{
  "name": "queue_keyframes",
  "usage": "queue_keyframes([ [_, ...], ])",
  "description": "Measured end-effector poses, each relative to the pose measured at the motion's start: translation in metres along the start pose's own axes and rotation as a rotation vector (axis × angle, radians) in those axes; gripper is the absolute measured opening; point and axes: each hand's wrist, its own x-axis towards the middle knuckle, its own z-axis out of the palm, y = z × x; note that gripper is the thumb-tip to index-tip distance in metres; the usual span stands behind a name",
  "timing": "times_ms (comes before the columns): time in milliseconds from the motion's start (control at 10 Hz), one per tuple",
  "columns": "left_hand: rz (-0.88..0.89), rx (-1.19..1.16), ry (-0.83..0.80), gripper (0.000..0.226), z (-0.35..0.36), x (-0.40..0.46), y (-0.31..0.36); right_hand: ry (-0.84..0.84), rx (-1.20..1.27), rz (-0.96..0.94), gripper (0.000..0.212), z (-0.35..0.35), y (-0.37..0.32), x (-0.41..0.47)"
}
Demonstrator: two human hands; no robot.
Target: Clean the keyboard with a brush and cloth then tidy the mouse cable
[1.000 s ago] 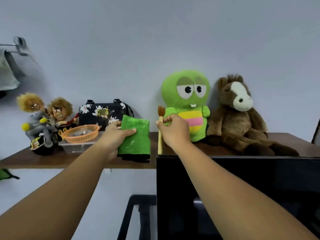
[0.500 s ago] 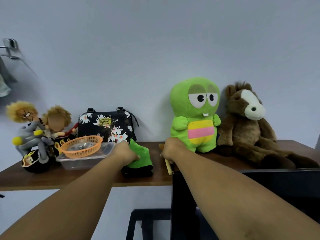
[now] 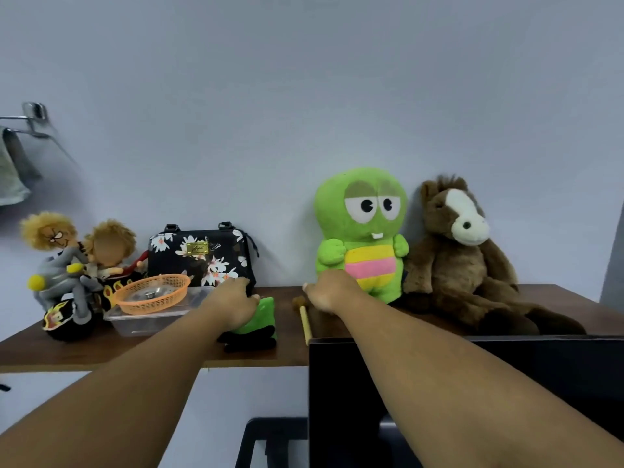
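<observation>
Left hand (image 3: 233, 307): seen from the back, laid on the green cloth (image 3: 260, 319) w/ fingers reaching fwd over it; grip state can't be told, fingertips are hidden behind the hand.
Right hand (image 3: 329, 293): seen from the back at the brush (image 3: 305, 320), fingers bent down at its 3 o'clock side; whether the handle is held or only touched can't be told.
Green cloth: lying crumpled on the wooden shelf (image 3: 67, 349), approx. centre frame, partly covered by the left hand; a dark item (image 3: 251, 341) is seen under its 6 o'clock edge.
Brush: laid flat on the shelf, pale wooden handle pointing to 6 o'clock, brown bristles at 12 o'clock; found just at 3 o'clock of the cloth, apart from it.
Shelf, 9 o'clock end: two yellow-haired dolls on a toy motorbike (image 3: 67, 265); beside them an orange basket (image 3: 152, 292) is set on a clear plastic box (image 3: 145, 319).
Behind the cloth, 12 o'clock: black floral bag (image 3: 199, 258), stood upright against the wall.
Shelf, 3 o'clock end: green plush (image 3: 361, 231) and brown plush horse (image 3: 462, 258), seated side by side, touching, backs to the wall.
Lower right: black monitor (image 3: 337, 400), its top edge overlapping the shelf front.
Far left wall: metal rail (image 3: 30, 123) w/ a grey towel (image 3: 10, 173) hung on it.
</observation>
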Motion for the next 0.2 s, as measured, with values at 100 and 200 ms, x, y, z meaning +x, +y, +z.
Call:
queue_keyframes([
  [100, 0.024, 0.024, 0.018, 0.057, -0.009, -0.009, 0.024, 0.012, 0.007, -0.068, 0.051, -0.022, 0.027, -0.009],
  [200, 0.039, 0.102, 0.064, 0.059, -0.014, -0.018, 0.056, -0.022, 0.009, -0.130, 0.050, -0.051, 0.057, -0.026],
])
